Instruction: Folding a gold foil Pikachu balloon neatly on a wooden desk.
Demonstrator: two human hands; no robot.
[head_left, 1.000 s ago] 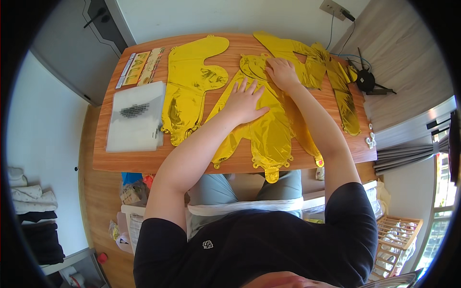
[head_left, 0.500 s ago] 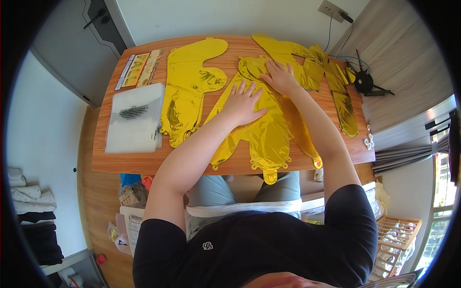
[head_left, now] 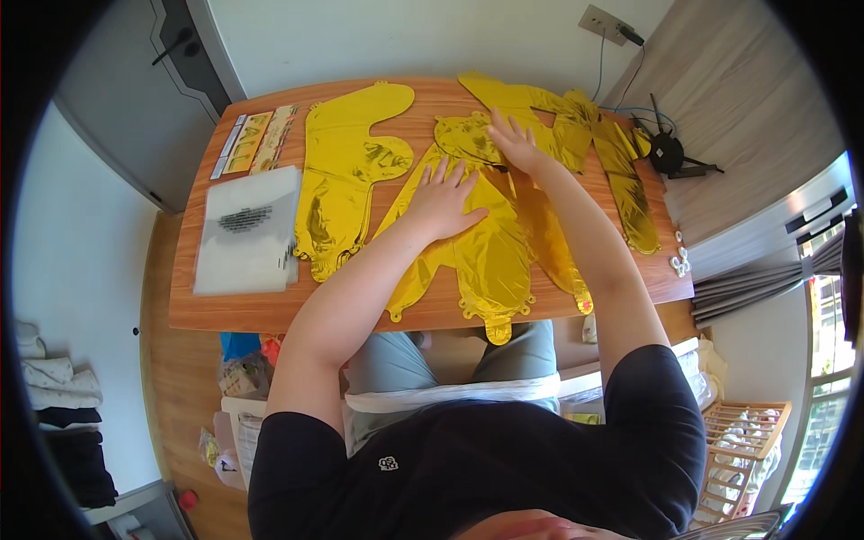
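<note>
"Describing the hands first: what is the pose of each?"

"The left hand (head_left: 441,205) is palm down on the central foil piece (head_left: 493,270), fingers spread apart, forearm angled in from the lower left. The right hand (head_left: 515,146) is set farther from the body, at the upper end of the same piece. Its fingers are extended and slightly apart, pointing up and to the left. Whether it bears on the foil cannot be told from this view."

"State the location of the central foil piece."

"Flat on the wooden table (head_left: 256,310), in front of the torso. Its rounded end points toward the wall; one tab projects past the near edge."

"List the remaining items on the surface."

"To the left: a second gold foil piece (head_left: 337,148), clear plastic sleeves (head_left: 243,265) and printed cards (head_left: 250,144). To the right: more gold foil (head_left: 569,121), a black device with antennas (head_left: 668,155) and small white rings (head_left: 679,262)."

"And the room?"

"A grey door (head_left: 121,99) stands at far left. A wall socket (head_left: 612,22) with a black plug is above the table. A grey curtain (head_left: 747,288) and a wooden rack (head_left: 742,432) are at right."
</note>
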